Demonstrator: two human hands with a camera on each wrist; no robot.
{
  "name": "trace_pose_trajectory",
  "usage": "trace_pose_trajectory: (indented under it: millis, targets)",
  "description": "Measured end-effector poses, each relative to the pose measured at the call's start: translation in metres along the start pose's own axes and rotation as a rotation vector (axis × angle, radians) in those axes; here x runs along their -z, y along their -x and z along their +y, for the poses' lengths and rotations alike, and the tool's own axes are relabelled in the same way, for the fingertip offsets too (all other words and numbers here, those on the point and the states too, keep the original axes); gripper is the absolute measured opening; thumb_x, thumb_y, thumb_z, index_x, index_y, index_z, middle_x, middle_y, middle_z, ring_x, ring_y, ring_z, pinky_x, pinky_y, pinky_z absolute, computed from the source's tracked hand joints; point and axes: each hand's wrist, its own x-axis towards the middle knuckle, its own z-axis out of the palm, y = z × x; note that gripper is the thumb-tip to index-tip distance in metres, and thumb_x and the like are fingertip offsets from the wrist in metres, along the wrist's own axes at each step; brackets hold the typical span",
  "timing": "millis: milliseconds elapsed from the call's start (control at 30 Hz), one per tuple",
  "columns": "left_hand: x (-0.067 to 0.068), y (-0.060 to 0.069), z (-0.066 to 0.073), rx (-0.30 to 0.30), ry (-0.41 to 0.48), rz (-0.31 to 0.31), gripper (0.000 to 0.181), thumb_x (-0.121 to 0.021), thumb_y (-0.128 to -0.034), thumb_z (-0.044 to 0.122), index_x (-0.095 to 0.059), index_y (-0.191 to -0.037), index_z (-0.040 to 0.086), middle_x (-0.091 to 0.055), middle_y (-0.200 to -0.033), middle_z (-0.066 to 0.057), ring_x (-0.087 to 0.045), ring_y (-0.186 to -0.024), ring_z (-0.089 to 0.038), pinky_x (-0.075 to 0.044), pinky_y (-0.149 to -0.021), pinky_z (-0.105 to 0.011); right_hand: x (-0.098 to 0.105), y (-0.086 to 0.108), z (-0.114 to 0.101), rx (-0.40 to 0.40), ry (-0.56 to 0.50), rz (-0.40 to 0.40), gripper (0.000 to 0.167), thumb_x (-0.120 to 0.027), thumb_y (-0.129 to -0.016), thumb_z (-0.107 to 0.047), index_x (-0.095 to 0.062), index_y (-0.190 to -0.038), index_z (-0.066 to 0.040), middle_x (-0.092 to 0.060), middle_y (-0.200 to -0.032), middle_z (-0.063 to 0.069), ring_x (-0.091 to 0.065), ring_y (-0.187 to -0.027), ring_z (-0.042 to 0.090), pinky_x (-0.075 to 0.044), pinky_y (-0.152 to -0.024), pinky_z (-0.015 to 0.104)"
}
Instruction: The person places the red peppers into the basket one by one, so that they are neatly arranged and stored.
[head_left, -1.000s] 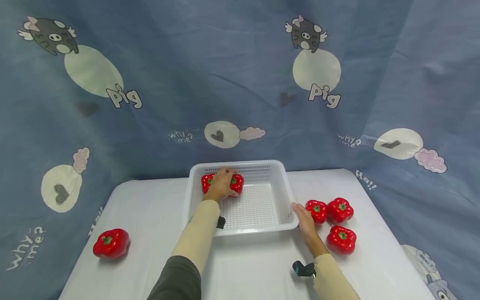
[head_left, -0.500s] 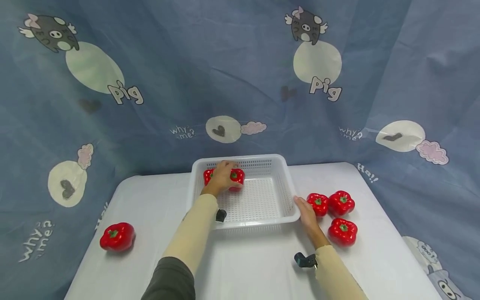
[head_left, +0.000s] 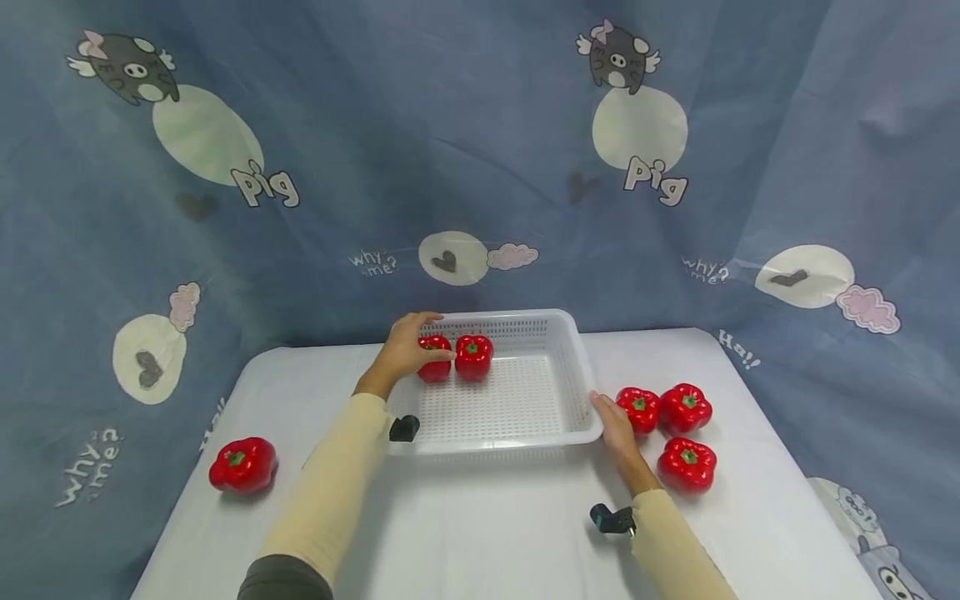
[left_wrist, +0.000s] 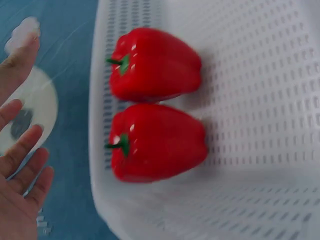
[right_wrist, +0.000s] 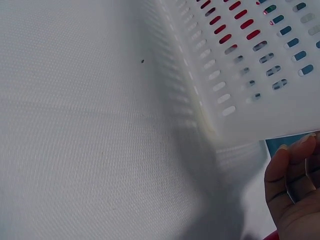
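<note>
Two red bell peppers, a left one point(left_wrist: 152, 145) and a right one point(head_left: 473, 358), sit side by side in the left back part of a white plastic basket point(head_left: 498, 443). My left hand point(head_left: 406, 348) is over the basket's left edge beside the left pepper. Its fingers point(left_wrist: 25, 152) are spread and hold nothing; in the left wrist view they look apart from both peppers. At the right front corner, my right hand point(head_left: 615, 429) holds the basket's edge with bent fingers point(right_wrist: 278, 175); its thumb is hidden in the right wrist view.
On the white table point(head_left: 480, 533), three more red bell peppers point(head_left: 686, 463) stand to the right of the basket, close to my right hand. Another red bell pepper point(head_left: 243, 464) lies at the left. A blue patterned cloth point(head_left: 480, 167) hangs behind the table.
My left hand has let go of the peppers in the basket and moved left, leaving the right pepper fully in view. My right hand stays at the basket's corner. The head view has shifted slightly.
</note>
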Motion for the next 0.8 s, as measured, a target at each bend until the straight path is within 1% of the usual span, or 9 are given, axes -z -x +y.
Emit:
trace_pose_trajectory:
  millis: [100,233,400,500,533,567,700,767,800]
  targets:
    - [0.01,0.01,-0.01,0.015,0.043,0.006,0.074,-0.081,-0.0776,0.03,-0.045,-0.14,0.014,-0.042,-0.142,-0.016,-0.036,-0.133,-0.035,-0.036,-0.105,-0.057,-0.001,0.005,0.003,-0.027,-0.011,-0.012,0.054,-0.04,-0.102,-0.041,-0.048,-0.138,-0.001,-0.056,-0.132,0.02,-0.056,-0.114,0.028,-0.047,-0.098,0.033]
    - [0.02,0.019,-0.025,0.007,0.129,0.035,0.073,-0.079,-0.0799,0.031,-0.045,-0.141,0.011,-0.046,-0.14,-0.018,-0.039,-0.131,-0.037,-0.037,-0.105,-0.055,0.0,0.006,0.004,-0.028,-0.019,-0.007,0.058,-0.04,-0.102,-0.044,-0.044,-0.141,-0.001,-0.051,-0.138,0.022,-0.047,-0.127,0.036,-0.036,-0.108,0.046]
    - [0.03,0.03,-0.048,0.044,0.193,0.089,0.073,-0.077,-0.0817,0.035,-0.042,-0.142,0.011,-0.045,-0.142,-0.018,-0.04,-0.132,-0.037,-0.033,-0.109,-0.052,0.001,0.005,0.003,-0.03,0.026,-0.022,0.061,-0.04,-0.1,-0.049,-0.044,-0.141,-0.004,-0.051,-0.138,0.021,-0.046,-0.129,0.035,-0.033,-0.109,0.049]
    - [0.037,0.037,-0.06,0.032,0.212,0.118,0.071,-0.076,-0.0832,0.033,-0.043,-0.142,0.01,-0.046,-0.141,-0.019,-0.04,-0.131,-0.036,-0.032,-0.109,-0.052,0.001,0.005,0.003,-0.04,0.032,-0.034,0.062,-0.04,-0.1,-0.05,-0.043,-0.142,-0.005,-0.05,-0.139,0.02,-0.045,-0.13,0.035,-0.032,-0.11,0.049]
    - [0.039,0.04,-0.063,0.024,0.212,0.128,0.07,-0.075,-0.0838,0.032,-0.043,-0.142,0.01,-0.046,-0.141,-0.018,-0.04,-0.131,-0.036,-0.032,-0.109,-0.052,0.001,0.004,0.002,-0.044,0.035,-0.038,0.063,-0.04,-0.099,-0.051,-0.042,-0.143,-0.006,-0.049,-0.14,0.019,-0.044,-0.131,0.034,-0.032,-0.11,0.049]
    - [0.041,0.042,-0.065,0.023,0.214,0.139,0.069,-0.075,-0.0842,0.032,-0.043,-0.141,0.009,-0.047,-0.141,-0.018,-0.04,-0.131,-0.036,-0.032,-0.109,-0.052,0.001,0.004,0.001,-0.042,0.027,-0.033,0.061,-0.039,-0.1,-0.05,-0.043,-0.142,-0.005,-0.051,-0.138,0.02,-0.049,-0.126,0.033,-0.037,-0.107,0.045]
    - [0.05,0.054,-0.077,0.028,0.219,0.178,0.068,-0.075,-0.0848,0.032,-0.044,-0.141,0.008,-0.048,-0.139,-0.019,-0.041,-0.13,-0.036,-0.032,-0.109,-0.051,0.0,0.006,-0.006,-0.041,0.022,-0.027,0.055,-0.038,-0.102,-0.043,-0.046,-0.138,-0.002,-0.056,-0.131,0.021,-0.057,-0.11,0.025,-0.049,-0.091,0.026]
    - [0.054,0.062,-0.086,0.039,0.222,0.198,0.068,-0.074,-0.0851,0.034,-0.044,-0.14,0.008,-0.047,-0.139,-0.02,-0.04,-0.13,-0.037,-0.031,-0.11,-0.052,-0.002,0.007,-0.006,-0.031,0.034,-0.022,0.055,-0.037,-0.103,-0.043,-0.048,-0.136,-0.001,-0.059,-0.127,0.021,-0.058,-0.105,0.022,-0.049,-0.086,0.022]
    - [0.056,0.067,-0.091,0.038,0.222,0.206,0.068,-0.074,-0.0853,0.035,-0.044,-0.14,0.007,-0.047,-0.139,-0.02,-0.04,-0.129,-0.037,-0.031,-0.11,-0.052,-0.003,0.007,-0.004,-0.029,0.038,-0.023,0.055,-0.037,-0.102,-0.044,-0.048,-0.136,-0.001,-0.058,-0.128,0.021,-0.057,-0.109,0.025,-0.049,-0.09,0.025]
